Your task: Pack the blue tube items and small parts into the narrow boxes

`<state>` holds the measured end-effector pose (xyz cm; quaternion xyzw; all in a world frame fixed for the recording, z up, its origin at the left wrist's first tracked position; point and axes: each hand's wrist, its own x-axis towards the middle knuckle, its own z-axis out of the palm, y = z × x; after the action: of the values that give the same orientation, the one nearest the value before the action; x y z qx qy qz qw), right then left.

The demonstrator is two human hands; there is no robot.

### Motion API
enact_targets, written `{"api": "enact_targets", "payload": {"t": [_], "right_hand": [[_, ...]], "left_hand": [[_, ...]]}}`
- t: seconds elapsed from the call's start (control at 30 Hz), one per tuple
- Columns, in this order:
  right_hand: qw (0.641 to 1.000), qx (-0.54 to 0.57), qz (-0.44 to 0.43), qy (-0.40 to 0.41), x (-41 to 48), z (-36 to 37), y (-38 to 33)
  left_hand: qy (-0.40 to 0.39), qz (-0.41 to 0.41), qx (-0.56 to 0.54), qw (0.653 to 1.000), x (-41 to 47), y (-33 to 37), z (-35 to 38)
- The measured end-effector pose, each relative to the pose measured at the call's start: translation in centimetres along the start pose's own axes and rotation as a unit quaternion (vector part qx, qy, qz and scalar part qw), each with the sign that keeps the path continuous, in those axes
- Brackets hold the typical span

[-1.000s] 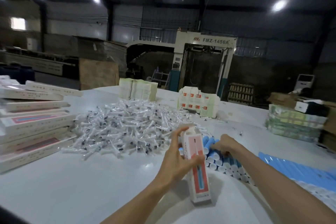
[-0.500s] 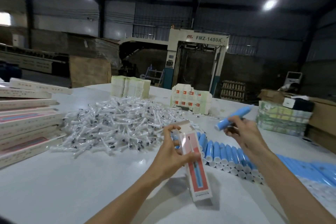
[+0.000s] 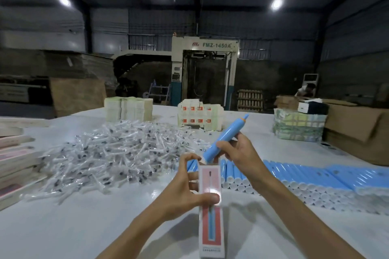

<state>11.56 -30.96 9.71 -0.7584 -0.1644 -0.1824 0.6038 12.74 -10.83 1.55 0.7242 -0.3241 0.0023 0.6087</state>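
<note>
now your left hand (image 3: 185,193) grips the upright box (image 3: 211,212) near its open top, while your right hand (image 3: 237,153) pinches a tilted blue tube (image 3: 226,139), its lower end at the box mouth, above the table (image 3: 84,227)

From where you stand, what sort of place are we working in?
Likely a factory or warehouse packing floor: a cream machine marked FMZ-1450A at the back, brown cardboard stacks, and rows of blue plastic tubes on the white table.

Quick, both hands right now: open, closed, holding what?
Left hand: closed around the narrow box.
Right hand: closed around a blue tube, whose lower end is at the box's top opening.
</note>
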Motion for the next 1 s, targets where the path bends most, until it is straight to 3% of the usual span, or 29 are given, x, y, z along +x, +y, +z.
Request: {"api": "enact_targets", "payload": {"t": [0.37,0.67,0.8,1.0], "right_hand": [[0.993,-0.081,0.077,-0.046,0.4,-1.5,-0.3],[0.985,-0.144,0.067,-0.062,2.4,-1.1,-0.2],[0.966,-0.209,0.091,-0.122,3.7,-0.7,-0.5],[0.939,-0.328,-0.021,-0.096,2.9,2.0,0.9]], "left_hand": [[0.048,0.028,0.027,0.998,0.3,-0.1,0.6],[0.063,0.045,0.077,0.994,0.0,0.2,0.7],[0.063,0.038,0.085,0.994,-0.2,0.5,0.7],[0.105,0.027,0.085,0.990,-0.3,0.6,-0.2]]}}
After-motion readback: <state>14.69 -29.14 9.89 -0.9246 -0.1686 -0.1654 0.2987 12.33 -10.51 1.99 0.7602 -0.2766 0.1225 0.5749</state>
